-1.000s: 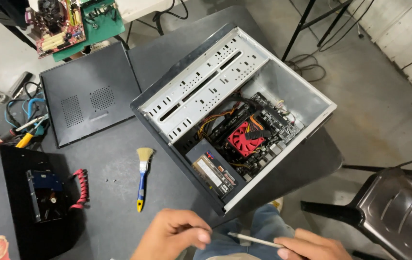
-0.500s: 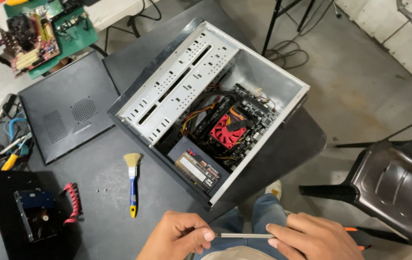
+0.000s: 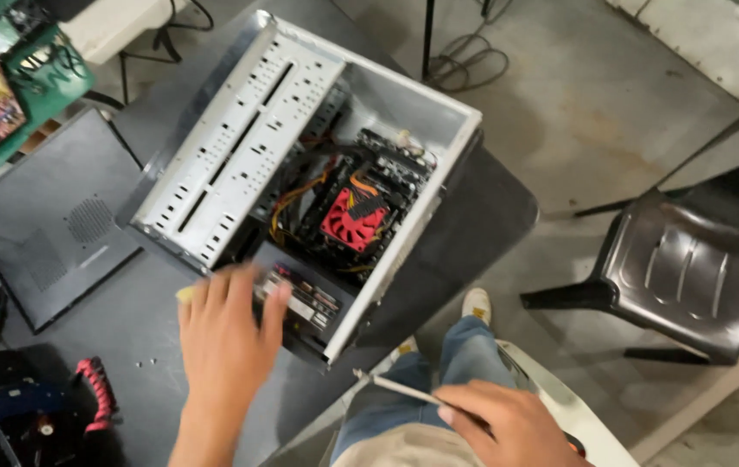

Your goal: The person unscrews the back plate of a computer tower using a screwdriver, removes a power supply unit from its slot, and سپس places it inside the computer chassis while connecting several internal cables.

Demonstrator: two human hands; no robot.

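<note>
The left hand, fingers spread, rests at the near edge of the open grey metal computer case, just short of its black power-supply box, while the right hand pinches a thin pale rod; best brace the case firmly before probing inside.

**Open computer case on the grey table**

The computer case lies on its side mid-frame, side panel off, red cooler fan and power supply exposed. A thin screwdriver points left, lower centre, off the table.
</note>
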